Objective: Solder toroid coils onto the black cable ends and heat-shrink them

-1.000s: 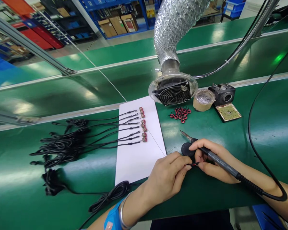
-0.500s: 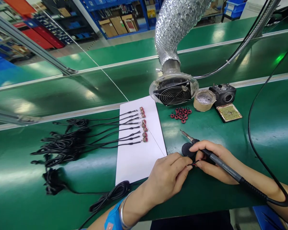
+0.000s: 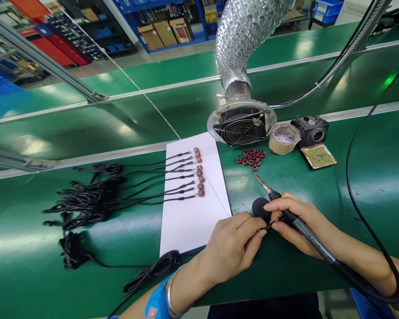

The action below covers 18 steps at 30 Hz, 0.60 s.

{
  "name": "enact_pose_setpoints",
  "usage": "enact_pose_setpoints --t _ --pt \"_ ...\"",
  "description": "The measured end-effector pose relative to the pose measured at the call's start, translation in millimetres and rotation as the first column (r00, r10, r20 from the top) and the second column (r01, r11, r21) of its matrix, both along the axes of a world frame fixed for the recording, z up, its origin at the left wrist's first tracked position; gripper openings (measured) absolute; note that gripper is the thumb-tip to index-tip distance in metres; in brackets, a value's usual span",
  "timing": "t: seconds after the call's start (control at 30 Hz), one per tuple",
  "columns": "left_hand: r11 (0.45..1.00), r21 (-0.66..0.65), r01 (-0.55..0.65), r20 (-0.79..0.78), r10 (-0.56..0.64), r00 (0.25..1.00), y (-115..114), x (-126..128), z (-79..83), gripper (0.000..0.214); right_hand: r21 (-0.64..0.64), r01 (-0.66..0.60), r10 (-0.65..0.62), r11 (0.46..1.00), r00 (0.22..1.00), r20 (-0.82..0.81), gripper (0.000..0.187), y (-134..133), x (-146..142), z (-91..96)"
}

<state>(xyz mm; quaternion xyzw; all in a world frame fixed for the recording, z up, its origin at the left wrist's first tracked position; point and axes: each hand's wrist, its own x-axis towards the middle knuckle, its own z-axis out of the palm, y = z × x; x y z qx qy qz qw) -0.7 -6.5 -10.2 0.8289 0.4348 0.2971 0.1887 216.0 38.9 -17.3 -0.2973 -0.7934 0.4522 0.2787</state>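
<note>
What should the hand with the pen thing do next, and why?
Probably swing the soldering iron so its tip comes down to the small red part. The left hand pinches that part beside the black round pad. The right hand grips the iron, but the tip points away from the part, toward the fan.

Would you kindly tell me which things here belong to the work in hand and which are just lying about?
In hand: left hand, right hand, soldering iron, thin wire, black disc.
Lying about: pile of red coils, tape roll, sponge tray, wired coils on white sheet.
</note>
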Motion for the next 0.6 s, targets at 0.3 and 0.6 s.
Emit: enact_pose_setpoints --t 0.3,0.6 --pt "1.0 -0.002 -0.003 0.003 0.003 1.0 0.2 -0.3 0.6 0.011 0.022 -0.005 0.004 1.0 0.999 0.043 0.044 1.5 -0.4 4.0" --pt "1.0 -0.013 0.002 0.042 -0.002 0.999 -0.6 0.6 -1.2 0.011 -0.083 -0.034 0.036 0.996 0.999 0.031 0.044 1.6 -1.0 9.5"
